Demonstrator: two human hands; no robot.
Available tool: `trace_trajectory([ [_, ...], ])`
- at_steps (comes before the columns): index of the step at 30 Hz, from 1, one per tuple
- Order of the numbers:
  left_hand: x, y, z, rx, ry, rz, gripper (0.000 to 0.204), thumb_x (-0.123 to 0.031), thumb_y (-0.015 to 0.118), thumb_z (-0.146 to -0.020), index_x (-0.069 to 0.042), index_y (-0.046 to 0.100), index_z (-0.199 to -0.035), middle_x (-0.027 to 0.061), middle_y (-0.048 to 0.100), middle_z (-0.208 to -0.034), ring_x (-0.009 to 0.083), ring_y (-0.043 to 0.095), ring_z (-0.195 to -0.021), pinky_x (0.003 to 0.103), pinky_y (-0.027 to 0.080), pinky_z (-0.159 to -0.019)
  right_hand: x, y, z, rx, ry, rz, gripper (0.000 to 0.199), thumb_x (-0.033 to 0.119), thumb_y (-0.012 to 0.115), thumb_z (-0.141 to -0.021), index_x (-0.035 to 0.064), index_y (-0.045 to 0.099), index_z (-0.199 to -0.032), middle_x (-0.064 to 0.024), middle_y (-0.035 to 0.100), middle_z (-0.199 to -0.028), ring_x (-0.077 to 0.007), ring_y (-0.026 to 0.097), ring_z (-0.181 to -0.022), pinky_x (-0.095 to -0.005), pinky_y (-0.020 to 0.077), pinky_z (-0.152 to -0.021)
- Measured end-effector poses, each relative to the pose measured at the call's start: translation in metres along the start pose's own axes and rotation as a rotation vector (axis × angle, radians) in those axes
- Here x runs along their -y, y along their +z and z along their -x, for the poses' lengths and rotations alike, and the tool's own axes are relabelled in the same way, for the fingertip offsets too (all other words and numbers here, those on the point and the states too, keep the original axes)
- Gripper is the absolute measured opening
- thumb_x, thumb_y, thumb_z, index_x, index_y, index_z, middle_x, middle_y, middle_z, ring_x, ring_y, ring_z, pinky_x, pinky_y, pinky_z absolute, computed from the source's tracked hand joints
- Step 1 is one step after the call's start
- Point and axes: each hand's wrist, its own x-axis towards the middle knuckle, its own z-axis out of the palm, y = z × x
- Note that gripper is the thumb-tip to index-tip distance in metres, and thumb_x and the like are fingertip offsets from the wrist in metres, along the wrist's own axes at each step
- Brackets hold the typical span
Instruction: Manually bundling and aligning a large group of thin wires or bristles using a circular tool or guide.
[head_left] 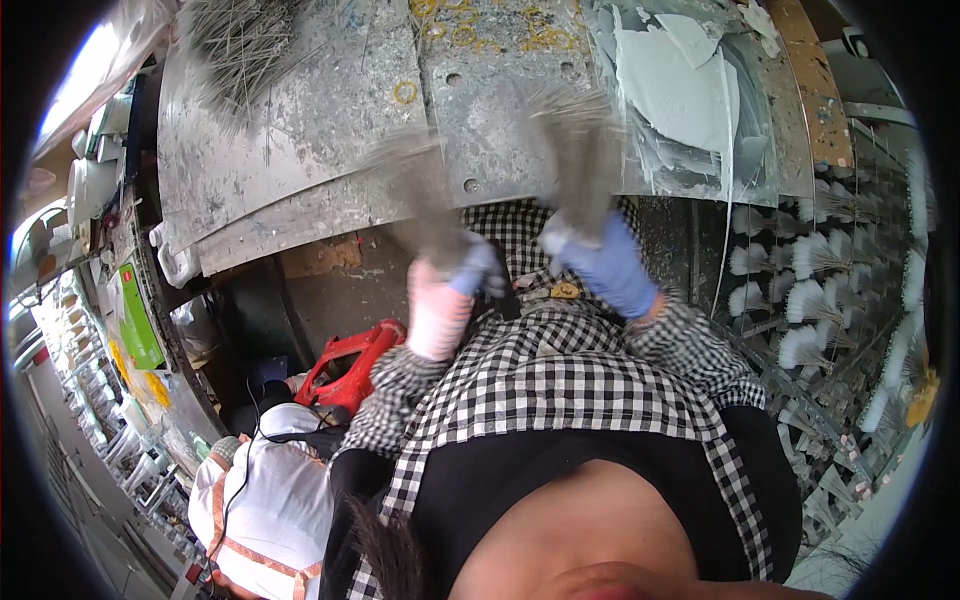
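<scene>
My left hand (pixel 440 305), in a pink-and-white glove with blue fingers, is closed round the lower end of a bundle of thin grey wire-like strands (pixel 422 190). In my right hand (pixel 605 268), gloved in blue, is a second such bundle (pixel 580 165). Both bundles point away from me, their far ends fanned over the near edge of the paint-stained metal worktable (pixel 320 140). Motion smears the strands and fingertips, so what they are exactly is unclear. A loose pile of similar strands (pixel 240 50) lies at the table's far left.
White paste (pixel 675 85) is spread on a sheet at the table's right. Yellow rings (pixel 405 92) lie further back. Racks of white fan-shaped tufts (pixel 815 255) stand at the right. At the left are a red plastic stool (pixel 350 370), a green box (pixel 140 315) and another person (pixel 275 480).
</scene>
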Motion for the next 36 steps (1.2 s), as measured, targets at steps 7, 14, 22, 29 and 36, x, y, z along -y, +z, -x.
trace_trajectory([
  [7, 0.054, 0.005, -0.026, 0.219, -0.173, 0.048, 0.045, -0.004, 0.063, -0.089, -0.001, 0.048, -0.131, 0.0116, 0.062, -0.122, 0.0195, 0.060, -0.110, 0.031, 0.050, -0.096, -0.011, 0.005, -0.006, 0.134, 0.374, -0.189, 0.056, 0.027, 0.075, -0.086, -0.0012, 0.052, -0.127, -0.0107, 0.064, -0.109, -0.0175, 0.065, -0.096, -0.0307, 0.0590, -0.079],
  [14, 0.060, 0.022, -0.050, 0.399, -0.421, -0.155, 0.052, -0.012, 0.064, -0.088, -0.006, 0.043, -0.136, 0.0050, 0.060, -0.126, 0.0217, 0.054, -0.118, 0.039, 0.037, -0.112, -0.027, 0.015, -0.011, 0.234, 0.296, -0.325, 0.060, 0.026, 0.082, -0.079, 0.0014, 0.056, -0.128, -0.0088, 0.064, -0.116, -0.0174, 0.059, -0.110, -0.0318, 0.0479, -0.099],
  [22, 0.017, 0.017, -0.028, 0.550, 0.281, -0.631, 0.115, -0.035, 0.087, -0.061, 0.005, 0.019, -0.145, 0.0239, 0.050, -0.131, 0.0334, 0.052, -0.121, 0.040, 0.042, -0.106, -0.023, 0.008, -0.004, 0.225, 0.178, -0.272, 0.038, 0.016, 0.081, -0.078, 0.0033, 0.063, -0.110, -0.0053, 0.066, -0.096, -0.0143, 0.063, -0.086, -0.0290, 0.0539, -0.081],
  [29, -0.001, 0.002, -0.047, 0.518, -0.124, -0.152, 0.099, -0.044, 0.083, -0.070, 0.002, 0.037, -0.145, 0.0175, 0.054, -0.134, 0.0281, 0.050, -0.127, 0.043, 0.039, -0.108, -0.026, 0.003, -0.001, 0.379, 0.326, -0.326, 0.043, 0.009, 0.079, -0.077, -0.0001, 0.058, -0.113, -0.0082, 0.064, -0.089, -0.0155, 0.065, -0.077, -0.0279, 0.0581, -0.066],
  [36, -0.016, 0.035, -0.061, 0.700, 0.003, 0.173, 0.077, -0.025, 0.085, -0.071, 0.000, 0.049, -0.135, 0.0146, 0.062, -0.125, 0.0226, 0.061, -0.113, 0.040, 0.051, -0.098, -0.034, 0.004, -0.014, 0.656, 0.366, -0.288, 0.030, 0.004, 0.077, -0.076, -0.0027, 0.063, -0.101, -0.0102, 0.066, -0.080, -0.0172, 0.068, -0.069, -0.0260, 0.0582, -0.059],
])
